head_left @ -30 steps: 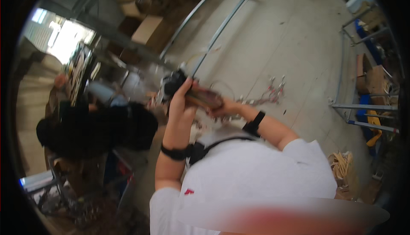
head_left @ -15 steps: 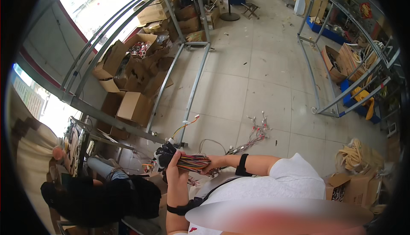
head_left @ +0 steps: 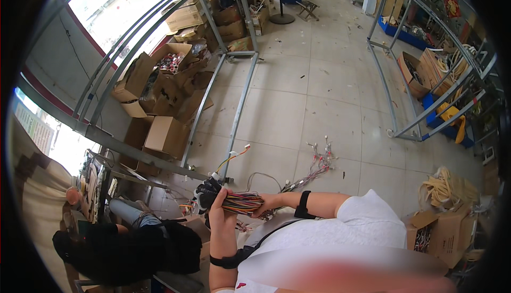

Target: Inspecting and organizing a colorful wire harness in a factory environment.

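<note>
A wire harness, a thick bundle of many-coloured wires, spans the space between my two hands. My left hand is closed round its left end, thumb up, beside a cluster of black sleeved ends. A thin yellow branch with a small connector sticks up from there. At the other end my right hand grips the bundle, its fingers partly hidden. Loose wire tails with white and red connectors extend past my right hand, over the floor.
On the left sits a person in black. Metal rack frames stand left and right. Cardboard boxes line the left wall; another box and a beige coil lie at the lower right. Blue trays stand right.
Both hands keep their hold on the wire harness, almost still. The whole view has shifted slightly.
</note>
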### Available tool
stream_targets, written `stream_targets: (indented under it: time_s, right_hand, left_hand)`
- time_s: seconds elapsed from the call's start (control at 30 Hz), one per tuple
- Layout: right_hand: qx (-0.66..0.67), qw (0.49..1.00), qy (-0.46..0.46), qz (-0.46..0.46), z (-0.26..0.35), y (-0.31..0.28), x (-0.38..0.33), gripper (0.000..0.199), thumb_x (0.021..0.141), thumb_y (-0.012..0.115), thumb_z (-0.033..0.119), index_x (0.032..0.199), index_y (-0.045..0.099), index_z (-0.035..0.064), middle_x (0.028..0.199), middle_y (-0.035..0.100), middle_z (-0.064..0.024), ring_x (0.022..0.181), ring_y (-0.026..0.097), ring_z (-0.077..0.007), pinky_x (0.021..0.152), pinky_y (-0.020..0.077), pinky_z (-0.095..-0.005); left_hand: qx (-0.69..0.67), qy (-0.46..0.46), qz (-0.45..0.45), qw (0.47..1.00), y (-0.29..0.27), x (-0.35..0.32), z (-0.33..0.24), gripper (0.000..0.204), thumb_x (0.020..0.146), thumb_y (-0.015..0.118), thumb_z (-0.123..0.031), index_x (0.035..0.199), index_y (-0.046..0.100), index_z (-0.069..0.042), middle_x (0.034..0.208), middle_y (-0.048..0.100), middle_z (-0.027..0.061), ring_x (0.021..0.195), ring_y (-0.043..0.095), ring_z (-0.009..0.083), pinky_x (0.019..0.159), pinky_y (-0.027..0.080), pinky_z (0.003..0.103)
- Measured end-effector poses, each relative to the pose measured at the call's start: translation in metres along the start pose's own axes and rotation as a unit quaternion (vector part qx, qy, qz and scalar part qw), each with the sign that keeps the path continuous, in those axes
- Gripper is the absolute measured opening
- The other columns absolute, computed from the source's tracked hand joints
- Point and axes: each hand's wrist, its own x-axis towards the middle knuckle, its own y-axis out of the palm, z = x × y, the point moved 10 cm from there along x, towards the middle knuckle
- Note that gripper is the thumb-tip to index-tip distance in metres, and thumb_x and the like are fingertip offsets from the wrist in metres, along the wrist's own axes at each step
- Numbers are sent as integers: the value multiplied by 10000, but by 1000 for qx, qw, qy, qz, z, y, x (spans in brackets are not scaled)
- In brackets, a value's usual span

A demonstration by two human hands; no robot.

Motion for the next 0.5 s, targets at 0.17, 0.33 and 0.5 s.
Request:
stream_targets:
  time_s: [0.17,0.33,0.5]
  right_hand:
    - [1,1000,7,-5,11,4,-2,502,710,779,103,1161,568,37,1053,628,-20,961,523,-110,890,411,-265]
    - [-6,999,35,8,10,6,-5,495,721,776,108,1161,562,35,1056,625,-19,963,524,-112,887,418,-266]
    - [6,1000,29,-4,25,10,-9,430,707,775,94,1095,600,32,989,639,-16,909,531,-102,844,427,-260]
  left_hand:
    - [-3,7,0,1000,1,-2,-3,58,853,630,-71,857,573,-69,812,608,57,794,595,172,778,495,356]
    - [-1,7,5,1000,3,-5,-3,61,851,631,-66,854,570,-67,813,610,61,793,597,173,775,496,357]
    - [-6,6,10,1000,4,-8,-4,48,855,626,-81,872,584,-65,811,625,60,770,605,184,745,504,360]
